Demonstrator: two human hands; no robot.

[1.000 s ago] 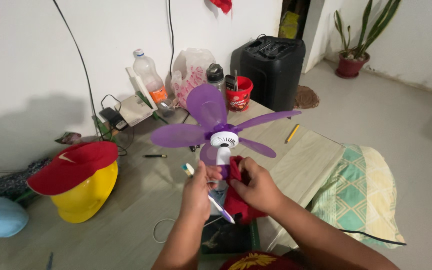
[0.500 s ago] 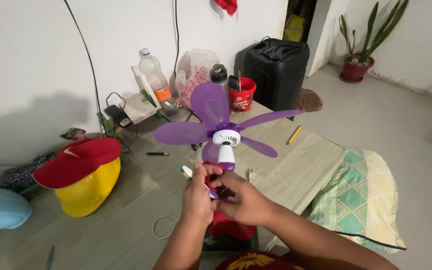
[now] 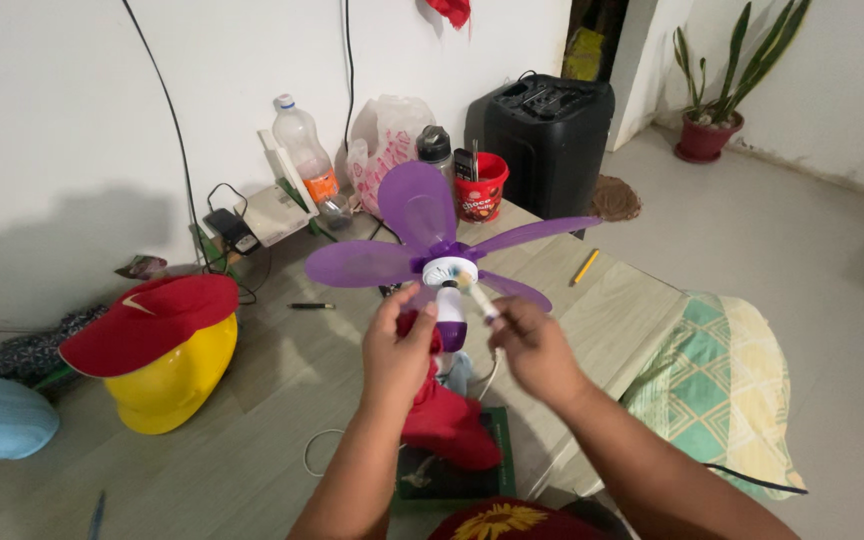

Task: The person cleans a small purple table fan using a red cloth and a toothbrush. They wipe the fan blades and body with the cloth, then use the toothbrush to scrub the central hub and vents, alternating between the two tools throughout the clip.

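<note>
The purple fan (image 3: 442,262) is steadied upright by the left hand (image 3: 399,345), its grip pressed around the stem with a red cloth (image 3: 444,420); a toothbrush (image 3: 479,300) is pinched in the right hand (image 3: 535,345) so its head reaches the hub.

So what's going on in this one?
A person holds a small purple fan up over a low wooden table. The left hand grips the fan's stem along with a red cloth that hangs below. The right hand points a toothbrush at the white hub, its head close against it. A red cap on a yellow helmet lies to the left.

Both hands (image 3: 399,345) (image 3: 537,345) raised, fingers curled closed.
</note>
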